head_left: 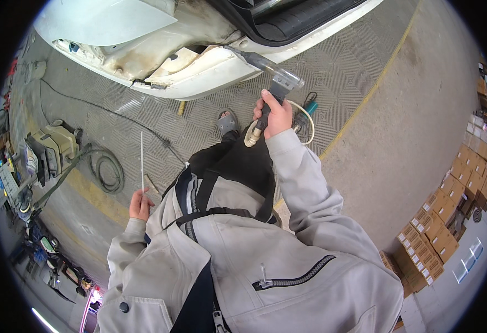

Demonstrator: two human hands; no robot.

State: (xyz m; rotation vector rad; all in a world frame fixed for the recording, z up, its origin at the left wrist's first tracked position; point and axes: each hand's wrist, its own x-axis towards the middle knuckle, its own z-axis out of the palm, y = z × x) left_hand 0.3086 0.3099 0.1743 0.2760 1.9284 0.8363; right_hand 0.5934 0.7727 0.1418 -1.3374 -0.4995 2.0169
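Observation:
My right hand [278, 114] is closed round the dark grip of a pistol-shaped air gun [271, 69]. Its barrel is see-through, and a long dark nozzle points up and left to the white car bumper [210, 75]; whether the tip touches it I cannot tell. A pale hose [312, 123] loops beside the grip, which ends in a metal fitting. The bumper corner has a torn, cracked edge and brownish stains. Lower left, my left hand [140, 204] pinches a thin white rod [142, 161], held upright and apart from the car.
A beige wheeled machine [55, 147] with a coiled grey hose [107, 171] stands at left. A dark cable [110, 114] crosses the patterned floor. A teal-and-dark tool [310, 105] lies beyond my right hand. Cardboard boxes [426, 238] are stacked at right.

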